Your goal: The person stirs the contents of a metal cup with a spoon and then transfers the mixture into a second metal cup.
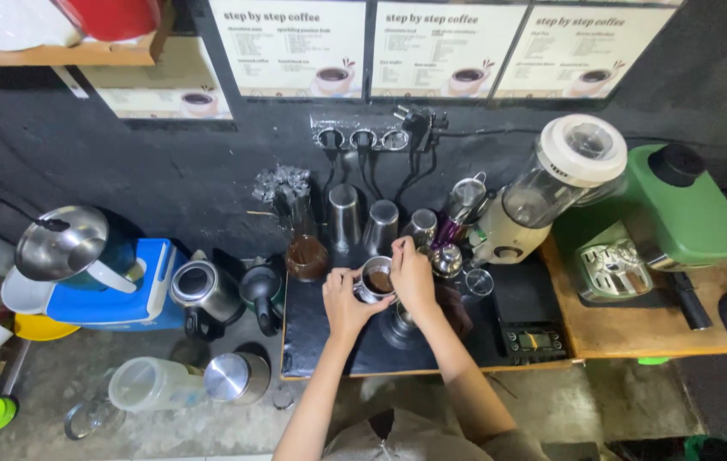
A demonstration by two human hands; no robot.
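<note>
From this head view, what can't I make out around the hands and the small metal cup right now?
- Metal cup: dark contents, kind unclear; too small.
- Right hand: pinches something thin over the cup; too small to identify.
- Left hand: its palm hides the cup's near side.
- Object below the right hand: mostly covered by the wrist.
- Scale: display too small to read.

Three white rectangular posters hang side by side along the top of the dark wall: the left poster (287,47), the middle poster (447,47) and the right poster (589,47), each with black print and a small picture of a cup near its lower edge. A fourth pale poster (163,90) with a cup picture sits lower and further left, partly hidden under the wooden shelf. On the black counter mat, a small black digital scale (535,341) shows a dim rectangular display facing up.
</note>
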